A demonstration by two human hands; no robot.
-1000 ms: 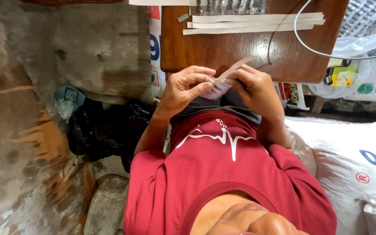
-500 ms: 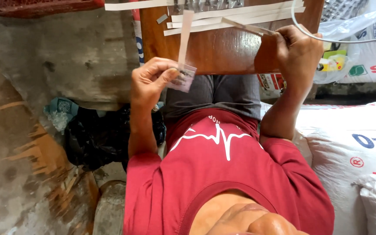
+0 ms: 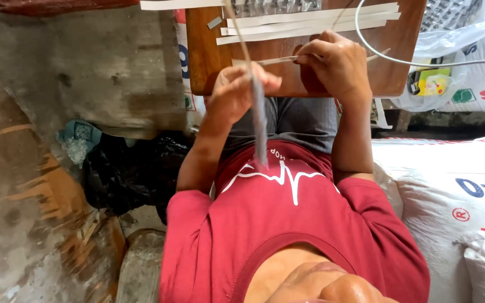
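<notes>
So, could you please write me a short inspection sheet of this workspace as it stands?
Surface: wooden board, brown, partly bare.
Job's things: grey strip held up; thin strip at the board.
Clutter: white strips stacked at the far edge.
Grippers: left hand pinches the grey strip; right hand grips the thin strip.
Cables: white cable curves across the board.
Surroundings: white sacks, black bag, concrete floor.
</notes>
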